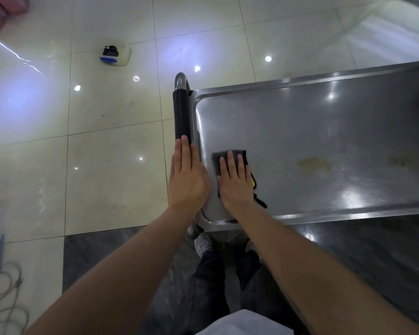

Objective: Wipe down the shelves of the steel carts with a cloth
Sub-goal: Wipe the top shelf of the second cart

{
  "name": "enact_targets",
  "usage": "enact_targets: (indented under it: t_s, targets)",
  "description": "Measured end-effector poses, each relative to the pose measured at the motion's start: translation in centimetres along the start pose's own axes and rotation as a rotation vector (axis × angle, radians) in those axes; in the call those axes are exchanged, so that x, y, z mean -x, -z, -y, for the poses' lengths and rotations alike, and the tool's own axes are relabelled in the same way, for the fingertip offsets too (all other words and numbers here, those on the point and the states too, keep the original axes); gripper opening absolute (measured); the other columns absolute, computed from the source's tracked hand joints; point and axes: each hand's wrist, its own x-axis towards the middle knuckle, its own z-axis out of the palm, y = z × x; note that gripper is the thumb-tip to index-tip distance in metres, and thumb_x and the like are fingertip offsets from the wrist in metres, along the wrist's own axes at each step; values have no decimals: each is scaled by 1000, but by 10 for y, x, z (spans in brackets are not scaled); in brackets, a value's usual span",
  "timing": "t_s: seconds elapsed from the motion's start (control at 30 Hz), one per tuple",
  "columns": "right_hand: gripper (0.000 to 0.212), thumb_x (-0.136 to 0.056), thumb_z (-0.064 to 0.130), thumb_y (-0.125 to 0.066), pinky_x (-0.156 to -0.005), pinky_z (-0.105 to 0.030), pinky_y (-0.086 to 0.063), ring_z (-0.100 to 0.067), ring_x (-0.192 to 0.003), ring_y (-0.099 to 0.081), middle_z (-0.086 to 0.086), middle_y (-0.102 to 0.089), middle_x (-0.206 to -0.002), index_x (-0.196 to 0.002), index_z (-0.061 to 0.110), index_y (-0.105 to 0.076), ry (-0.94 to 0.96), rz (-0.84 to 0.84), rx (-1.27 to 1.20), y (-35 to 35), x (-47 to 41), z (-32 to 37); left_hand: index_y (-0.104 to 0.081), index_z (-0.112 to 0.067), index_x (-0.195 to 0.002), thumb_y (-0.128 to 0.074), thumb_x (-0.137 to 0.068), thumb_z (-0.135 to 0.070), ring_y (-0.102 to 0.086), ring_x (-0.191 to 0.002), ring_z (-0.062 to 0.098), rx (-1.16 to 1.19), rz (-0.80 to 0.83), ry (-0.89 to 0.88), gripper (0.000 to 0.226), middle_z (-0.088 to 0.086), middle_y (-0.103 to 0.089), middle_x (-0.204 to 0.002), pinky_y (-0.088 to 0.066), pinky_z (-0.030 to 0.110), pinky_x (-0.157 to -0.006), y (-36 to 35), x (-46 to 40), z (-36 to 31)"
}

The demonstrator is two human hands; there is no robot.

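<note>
I count two hands, the left hand (188,177) and the right hand (235,181), one cloth (224,157) and one steel cart (324,131) with one handle (182,112). At eleven o'clock sits one plastic jug (116,55); at eight o'clock, one coiled cable (3,293). I also see two stains (315,163) on the shelf.

Brushed steel cart shelf (324,131) with a dull sheen and yellowish smears, dark soft cloth (221,157) under the right hand's fingers (230,163), matt black handle sleeve (182,114) beyond the left fingertips (183,143), polished chrome tube end (180,81), glossy pale floor tiles (107,177).
</note>
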Motion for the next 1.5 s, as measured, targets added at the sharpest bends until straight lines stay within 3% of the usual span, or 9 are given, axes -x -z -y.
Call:
enact_targets:
  t_s: [0.3,0.5,0.63,0.83,0.97,1.13,1.3,1.43,1.5]
  targets:
    - [59,-107,33,-26,-124,-50,-6,-31,-154,8,-3,12,-168,-161,21,-4,-45,3,12,22,-33,-34,-6,-3,-160,-18,-111,-28,16,-157,25,4,28,36,57,13,8,-170,2,41,-128,4,2,-3]
    - [62,-105,32,-34,-123,-53,-15,-36,-154,0,-9,4,-169,-161,16,-13,-4,-30,47,1,39,-35,-17,2,-158,-10,-108,-30,7,-157,32,-5,6,-5,60,20,0,-170,-10,48,-129,3,1,-1]
    - [60,-103,34,-22,-122,-52,-20,-37,-154,-7,-11,-5,-168,-160,15,-19,17,19,55,-12,96,-32,-21,0,-159,-9,-107,-29,10,-156,36,-68,53,-18,61,23,4,-169,-9,52,-128,9,2,-4]
    - [59,-104,34,-19,-119,-52,-28,-33,-154,-10,-7,-6,-168,-160,17,-19,49,72,84,-4,116,-77,-10,-8,-163,-21,-107,-31,23,-152,42,-256,126,14,61,25,19,-166,5,58,-125,14,13,-18]
    - [58,-104,34,-20,-118,-52,-29,-35,-153,-13,-9,-8,-168,-159,16,-21,13,82,90,5,108,-85,5,-11,-161,-20,-107,-39,33,-148,40,-315,259,-174,66,21,32,-162,13,59,-123,4,36,-44]
    - [61,-107,38,-21,-124,-50,-9,-31,-153,14,-4,21,-166,-160,21,7,6,119,53,27,43,-81,-6,-12,-162,-32,-108,-38,17,-155,33,-189,436,-258,67,14,9,-170,16,51,-123,-20,79,-69]
    - [60,-108,36,-23,-125,-50,-6,-32,-154,12,-3,17,-167,-160,21,3,6,83,26,47,-23,-80,-16,-14,-162,-28,-109,-37,-1,-157,30,-102,465,-181,59,10,-9,-170,8,45,-124,-43,107,-81]
    - [60,-108,35,-25,-124,-49,-11,-31,-154,9,-3,14,-168,-161,20,-1,70,95,44,57,-37,-97,-40,-11,-154,-30,-107,-33,-28,-150,33,-56,418,-150,53,11,-36,-161,-20,46,-123,-60,119,-89]
    - [59,-109,35,-24,-124,-48,-11,-30,-154,9,-2,14,-168,-161,21,0,51,89,38,59,-35,-109,-41,-10,-153,-27,-107,-33,-31,-147,34,-25,413,-131,53,11,-38,-159,-26,47,-121,-65,125,-92]
